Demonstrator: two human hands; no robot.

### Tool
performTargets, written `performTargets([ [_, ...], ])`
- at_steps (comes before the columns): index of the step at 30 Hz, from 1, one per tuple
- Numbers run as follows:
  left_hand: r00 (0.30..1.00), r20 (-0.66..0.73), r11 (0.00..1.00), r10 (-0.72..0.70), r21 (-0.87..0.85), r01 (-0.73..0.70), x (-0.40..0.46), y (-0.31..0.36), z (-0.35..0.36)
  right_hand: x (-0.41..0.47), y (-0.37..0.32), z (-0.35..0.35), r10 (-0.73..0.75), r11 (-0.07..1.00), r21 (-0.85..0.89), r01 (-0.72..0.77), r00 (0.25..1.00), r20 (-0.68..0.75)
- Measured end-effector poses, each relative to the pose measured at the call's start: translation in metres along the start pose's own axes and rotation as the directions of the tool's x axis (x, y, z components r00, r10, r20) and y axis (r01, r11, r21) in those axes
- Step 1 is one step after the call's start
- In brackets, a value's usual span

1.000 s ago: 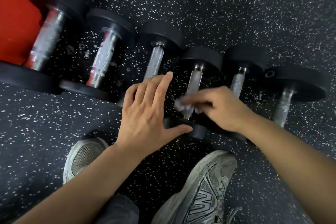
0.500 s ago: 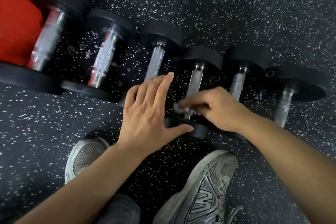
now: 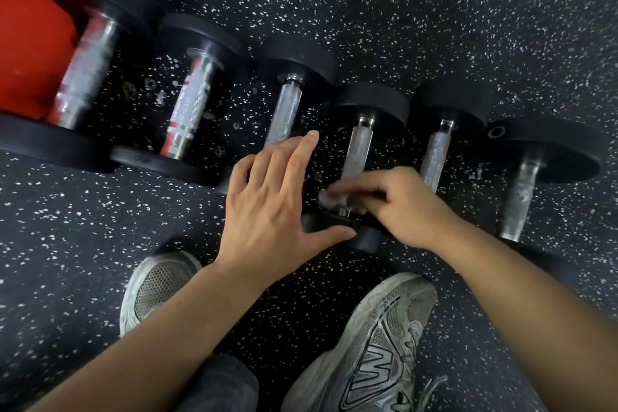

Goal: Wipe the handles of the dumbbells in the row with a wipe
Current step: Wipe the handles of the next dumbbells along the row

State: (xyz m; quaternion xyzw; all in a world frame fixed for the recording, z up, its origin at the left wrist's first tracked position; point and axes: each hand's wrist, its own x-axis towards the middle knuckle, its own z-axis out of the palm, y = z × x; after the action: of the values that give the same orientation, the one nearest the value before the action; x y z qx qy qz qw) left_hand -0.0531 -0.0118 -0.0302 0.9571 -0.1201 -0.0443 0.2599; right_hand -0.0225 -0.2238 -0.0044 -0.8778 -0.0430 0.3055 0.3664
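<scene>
The right hand [image 3: 406, 207] had its fingers [image 3: 347, 191] pinched shut on a small white wipe [image 3: 326, 199], pressed to the near end of the fourth dumbbell handle [image 3: 358, 152], wrist bent leftward. The left hand [image 3: 267, 207] lay flat and open, holding nothing, its fingers spread over the near end of the third dumbbell [image 3: 287, 110] and its thumb touching the fourth's near head. Six dumbbells sat in a row on the black speckled floor [image 3: 434, 10], beside a red block [image 3: 23, 27], with grey shoes [image 3: 374, 351] below

Single head-worn view, aimed steeply down from close above; dumbbell row [image 3: 301, 104] crossed at upper frame, floor [image 3: 434, 27] beyond, shoes [image 3: 374, 344] seen at bottom.
</scene>
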Motion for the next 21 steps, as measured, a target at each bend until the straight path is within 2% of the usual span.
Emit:
performTargets([
  [1, 1.0, -0.003, 1.0, 0.001, -0.001, -0.001, 0.0, 0.0, 0.0, 0.005, 0.001, -0.003, 0.009, 0.999, 0.04, -0.004, 0.992, -0.123],
  [3, 1.0, -0.012, 1.0, 0.005, -0.002, -0.005, 0.0, 0.0, -0.001, 0.018, 0.003, -0.012, 0.028, 0.994, 0.107, 0.013, 0.929, -0.369],
  [4, 1.0, -0.013, 1.0, 0.006, -0.002, -0.006, 0.0, 0.001, -0.001, 0.025, 0.003, -0.016, 0.049, 0.99, 0.139, 0.013, 0.9, -0.434],
  [6, 1.0, -0.014, 1.0, 0.008, -0.005, -0.009, 0.0, 0.001, -0.001, 0.033, 0.007, -0.02, 0.069, 0.987, 0.161, 0.003, 0.895, -0.442],
  [9, 1.0, -0.016, 1.0, 0.005, -0.005, -0.005, 0.0, 0.001, 0.0, 0.026, 0.008, -0.013, 0.037, 0.993, 0.116, -0.001, 0.952, -0.304],
  [12, 1.0, -0.015, 1.0, 0.004, -0.007, -0.004, 0.0, 0.001, 0.0, 0.011, 0.004, -0.009, 0.055, 0.997, 0.058, -0.052, 0.997, -0.049],
  [14, 1.0, -0.014, 1.0, 0.008, -0.01, -0.008, 0.0, 0.001, 0.0, 0.006, -0.001, -0.012, 0.098, 0.995, 0.006, -0.101, 0.98, 0.176],
  [15, 1.0, -0.012, 1.0, 0.008, -0.009, -0.008, 0.0, 0.0, -0.001, 0.006, -0.004, -0.015, 0.107, 0.994, -0.011, -0.107, 0.969, 0.222],
  [16, 1.0, -0.009, 1.0, 0.007, -0.009, -0.007, -0.001, 0.0, -0.001, 0.008, -0.006, -0.017, 0.106, 0.994, 0.001, -0.108, 0.974, 0.199],
  [18, 1.0, -0.005, 1.0, 0.005, -0.008, -0.005, 0.0, 0.0, -0.001, 0.016, -0.007, -0.023, 0.108, 0.987, 0.127, -0.101, 0.993, -0.05],
  [20, 1.0, -0.006, 1.0, 0.007, -0.005, -0.007, 0.0, 0.0, -0.001, 0.026, -0.003, -0.029, 0.136, 0.964, 0.262, -0.051, 0.939, -0.317],
  [21, 1.0, -0.008, 1.0, 0.009, -0.005, -0.009, 0.0, 0.0, -0.001, 0.03, 0.0, -0.03, 0.133, 0.966, 0.257, -0.039, 0.924, -0.358],
])
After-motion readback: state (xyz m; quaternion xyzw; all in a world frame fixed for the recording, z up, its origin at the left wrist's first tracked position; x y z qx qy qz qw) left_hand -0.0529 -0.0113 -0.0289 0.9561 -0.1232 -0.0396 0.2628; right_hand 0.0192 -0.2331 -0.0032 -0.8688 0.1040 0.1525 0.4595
